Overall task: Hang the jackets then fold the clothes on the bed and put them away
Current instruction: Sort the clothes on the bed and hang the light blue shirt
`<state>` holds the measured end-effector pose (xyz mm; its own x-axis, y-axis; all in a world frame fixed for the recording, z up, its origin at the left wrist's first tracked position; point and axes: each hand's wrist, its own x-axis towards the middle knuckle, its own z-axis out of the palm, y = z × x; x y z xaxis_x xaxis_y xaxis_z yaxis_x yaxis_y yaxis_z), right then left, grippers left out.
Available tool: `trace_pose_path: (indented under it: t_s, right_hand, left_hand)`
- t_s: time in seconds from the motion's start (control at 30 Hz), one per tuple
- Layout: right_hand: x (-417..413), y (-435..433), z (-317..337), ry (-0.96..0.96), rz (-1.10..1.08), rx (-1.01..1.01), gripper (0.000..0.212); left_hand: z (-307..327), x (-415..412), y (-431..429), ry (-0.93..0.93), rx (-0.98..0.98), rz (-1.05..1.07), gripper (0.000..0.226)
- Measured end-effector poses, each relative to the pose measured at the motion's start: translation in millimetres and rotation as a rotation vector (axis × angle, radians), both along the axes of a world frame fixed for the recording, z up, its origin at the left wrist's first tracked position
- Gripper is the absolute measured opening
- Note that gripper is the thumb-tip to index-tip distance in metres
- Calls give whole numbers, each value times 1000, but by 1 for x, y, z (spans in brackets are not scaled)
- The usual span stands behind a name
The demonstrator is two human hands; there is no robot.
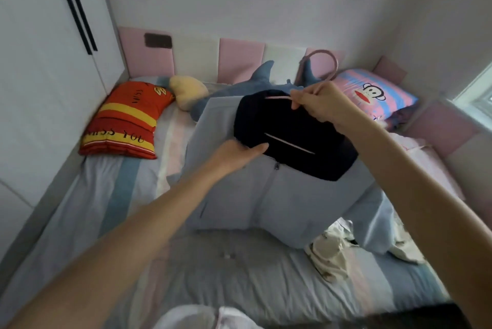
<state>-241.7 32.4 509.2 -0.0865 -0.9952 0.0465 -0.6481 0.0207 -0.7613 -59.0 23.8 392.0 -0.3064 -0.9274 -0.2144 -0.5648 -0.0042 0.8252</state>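
Behind, shark plush (239, 89) flanked by pillows (125, 118).

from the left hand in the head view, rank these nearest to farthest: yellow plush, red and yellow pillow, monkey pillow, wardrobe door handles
Measured from the left hand, which holds the jacket:
1. Yellow plush, just up and left.
2. Red and yellow pillow, left, by the wardrobe.
3. Monkey pillow, right, far corner.
4. Wardrobe door handles, high on the left.
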Motion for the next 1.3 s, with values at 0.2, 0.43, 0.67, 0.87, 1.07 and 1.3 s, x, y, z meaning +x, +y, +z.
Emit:
trace_pose_path:
  t_s: [0.2,0.43,0.67,0.87,1.07,1.3]
  right_hand:
    - [23,8,7,-21,41,33,29]
    - [23,6,4,-220,47,49,30]
    - [30,4,1,-254,85,70,29]
    - [-2,-1,-8,-13,167,-58,27]
    - [-29,-16,-35,-88,15,-19,28]
    - [-32,-24,-54,-210,-82,20,29]
  left_hand:
    - [-15,-25,7,380,229,252,59]
    - [-26,-29,4,424,165,319,60]
    - [-40,-38,9,378,154,311,12]
    - [-33,-14,16,244,-25,328,10]
    - [0,4,29,184,-335,298,19]
    - [3,16,33,-51,-550,274,35]
